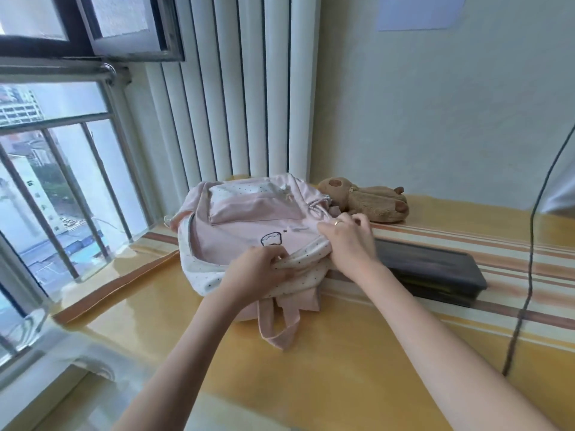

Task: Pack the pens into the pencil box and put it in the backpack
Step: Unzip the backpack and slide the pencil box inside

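Note:
A pink backpack (245,225) with white dotted lining lies flat on the yellow table, its front facing up. My left hand (258,270) pinches the dotted edge of its opening at the near side. My right hand (348,241) grips the same opening edge at the bag's right corner. A dark, closed pencil box (435,269) lies on the striped cloth just right of my right wrist, apart from the bag. No pens are visible.
A brown plush toy (367,199) lies behind the backpack against the wall. A dark cable (529,259) hangs down at the right. A radiator (236,98) and a barred window (56,181) stand at the left. The table's left edge (118,284) is beside the window.

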A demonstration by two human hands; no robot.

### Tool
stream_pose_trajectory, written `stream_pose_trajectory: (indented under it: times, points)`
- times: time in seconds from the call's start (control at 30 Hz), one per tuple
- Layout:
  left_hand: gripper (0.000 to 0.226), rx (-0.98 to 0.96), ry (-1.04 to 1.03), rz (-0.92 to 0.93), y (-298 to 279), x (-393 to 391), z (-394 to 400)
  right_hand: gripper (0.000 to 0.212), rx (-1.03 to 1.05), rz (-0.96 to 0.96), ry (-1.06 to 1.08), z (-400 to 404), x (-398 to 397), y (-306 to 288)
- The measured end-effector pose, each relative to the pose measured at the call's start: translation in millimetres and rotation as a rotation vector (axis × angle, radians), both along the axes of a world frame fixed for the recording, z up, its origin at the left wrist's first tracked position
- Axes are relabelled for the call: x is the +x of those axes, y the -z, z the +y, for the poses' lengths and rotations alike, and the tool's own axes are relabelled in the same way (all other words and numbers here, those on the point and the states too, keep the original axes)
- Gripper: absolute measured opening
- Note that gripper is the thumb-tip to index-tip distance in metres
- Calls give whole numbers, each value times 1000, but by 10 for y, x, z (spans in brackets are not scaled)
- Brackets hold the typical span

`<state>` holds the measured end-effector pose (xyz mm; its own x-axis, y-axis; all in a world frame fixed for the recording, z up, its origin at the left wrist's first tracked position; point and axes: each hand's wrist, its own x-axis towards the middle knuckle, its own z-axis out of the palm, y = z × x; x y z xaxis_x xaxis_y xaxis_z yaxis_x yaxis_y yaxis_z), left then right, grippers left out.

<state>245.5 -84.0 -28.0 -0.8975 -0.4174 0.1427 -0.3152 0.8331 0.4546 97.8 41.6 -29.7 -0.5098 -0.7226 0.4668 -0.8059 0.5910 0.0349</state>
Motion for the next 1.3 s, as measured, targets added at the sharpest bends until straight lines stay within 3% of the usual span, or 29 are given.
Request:
stream_pose_trajectory:
  times: [0.07, 0.2, 0.43, 0.53, 0.63, 0.73, 0.83, 0.93, 1.07, 1.17, 1.3]
  points:
    - [12, -15, 34, 55, 12, -57, 80, 46, 24, 42, 86, 15, -57, -53]
    - [24, -133, 119, 196, 179, -268, 351, 35, 47, 4, 216, 115, -192, -108]
    - [24, -274, 235, 244, 381, -258, 300, 18, -64, -223, 109, 374, -91, 164]
    - [15, -468, 221, 259, 425, -195, 316, 24, -106, -412, 46, 426, -106, 311]
    - [17, -532, 242, 288, 449, -208, 347, 37, -145, -586, 48, 442, -142, 273]
    - [18, -526, 301, 225, 392, -289, 313, 36, -145, -564, 125, 316, -197, 109]
    - [16, -392, 322, 125, 308, -319, 305, 18, -164, -487, 195, 45, -296, 32]
    - [19, -206, 299, -10, 223, -341, 285, 35, -125, -452, 239, -231, -433, 123]
    - [17, 353, 252, -109, 217, -452, 130, 20, -142, -321, 267, -415, -644, 270]
    - [26, 758, 215, -28, 253, -575, 9, 17, -326, -276, 228, -389, -685, 304]
    - [31, 1103, 6, 157, 200, -830, -12, 14, -365, -295, 132, -294, -529, 258]
